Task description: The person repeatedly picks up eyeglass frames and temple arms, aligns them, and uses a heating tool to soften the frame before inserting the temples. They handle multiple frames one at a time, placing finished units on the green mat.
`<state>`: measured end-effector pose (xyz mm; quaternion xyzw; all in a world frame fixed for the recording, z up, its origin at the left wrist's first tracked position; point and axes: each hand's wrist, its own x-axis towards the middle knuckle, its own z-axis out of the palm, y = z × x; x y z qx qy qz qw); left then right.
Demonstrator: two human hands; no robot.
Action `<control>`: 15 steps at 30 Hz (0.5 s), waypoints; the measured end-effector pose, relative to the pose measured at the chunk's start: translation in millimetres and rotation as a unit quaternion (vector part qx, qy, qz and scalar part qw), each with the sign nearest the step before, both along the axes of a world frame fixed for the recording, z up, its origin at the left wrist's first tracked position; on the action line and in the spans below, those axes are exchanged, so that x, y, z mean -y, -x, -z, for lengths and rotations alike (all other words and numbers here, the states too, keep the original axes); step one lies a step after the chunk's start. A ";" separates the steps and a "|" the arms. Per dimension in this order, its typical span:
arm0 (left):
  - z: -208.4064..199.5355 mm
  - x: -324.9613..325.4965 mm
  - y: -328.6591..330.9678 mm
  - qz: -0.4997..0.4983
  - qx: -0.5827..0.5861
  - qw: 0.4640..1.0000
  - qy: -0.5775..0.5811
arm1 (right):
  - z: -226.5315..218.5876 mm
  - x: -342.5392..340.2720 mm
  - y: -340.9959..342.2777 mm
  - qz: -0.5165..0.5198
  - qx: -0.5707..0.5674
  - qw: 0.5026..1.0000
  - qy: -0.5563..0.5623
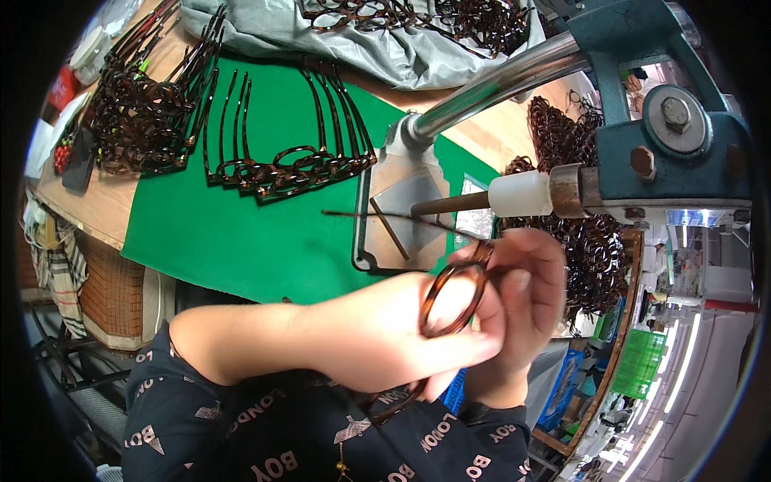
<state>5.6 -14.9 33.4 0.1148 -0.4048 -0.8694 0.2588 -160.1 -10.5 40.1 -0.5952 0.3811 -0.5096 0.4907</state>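
Observation:
A tortoiseshell eyeglass frame (430, 302) is held up between my two hands, just in front of the metal bench press. My left hand (377, 325) reaches across from the left, its fingers closed round the lens rims. My right hand (530, 293) is curled by the upper hinge corner, closed on that end of the frame; its fingertips are partly covered. One thin dark temple sticks out leftward over the press's metal base plate (365, 249). Below my left hand the other rim shows against my dark shirt. Both hands are slightly blurred.
On the green mat (201, 233) stands a row of tortoiseshell frames (277, 178). More frames are heaped at the left (140, 120), beyond the press at the right (562, 140), and on grey cloth (265, 40) at the back. The press head (675, 161) overhangs at right.

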 end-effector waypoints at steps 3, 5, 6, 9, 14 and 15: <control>-14.2 20.1 7.3 -0.044 0.033 0.996 0.064 | -12.2 2.1 15.0 0.081 -0.068 0.988 0.113; -24.5 29.8 13.4 -0.066 0.081 0.993 0.048 | -21.0 6.2 24.2 0.123 -0.076 0.971 0.189; -25.9 35.2 16.4 -0.068 0.079 0.993 0.057 | -25.5 8.3 34.9 0.114 -0.069 0.967 0.216; -22.3 40.1 24.9 -0.071 0.041 0.996 0.031 | -41.5 10.3 53.3 0.100 -0.082 0.953 0.274; -16.3 43.7 34.0 -0.079 0.025 0.996 0.031 | -72.7 6.9 75.1 0.087 -0.151 0.929 0.325; -15.8 44.6 36.7 -0.074 0.018 0.997 0.032 | -85.5 6.2 83.5 0.055 -0.154 0.930 0.329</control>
